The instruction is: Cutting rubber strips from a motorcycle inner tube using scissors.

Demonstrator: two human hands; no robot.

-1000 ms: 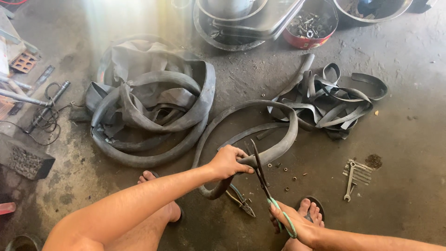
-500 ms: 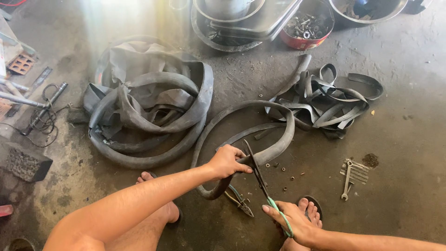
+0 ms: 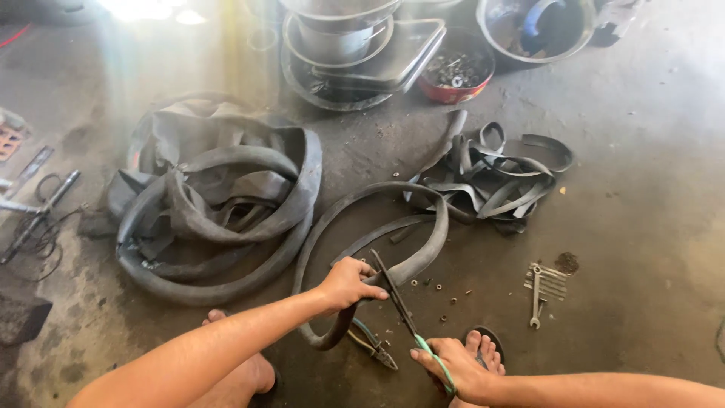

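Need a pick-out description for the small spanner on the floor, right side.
Start at the heap of cut rubber strips right of centre on the concrete floor. Go down and right, past a dark stain, to a small bare-metal spanner lying roughly upright in the picture beside a few flat metal pieces. Unlike the pliers near the right hand, it lies alone, untouched.

Single head-mounted cam, steep downward angle onto concrete floor [image 3: 642, 227], facing fwd past wearer's forearms; hands close at bottom edge, metal basins [image 3: 340, 38] far at top; no 2nd view.
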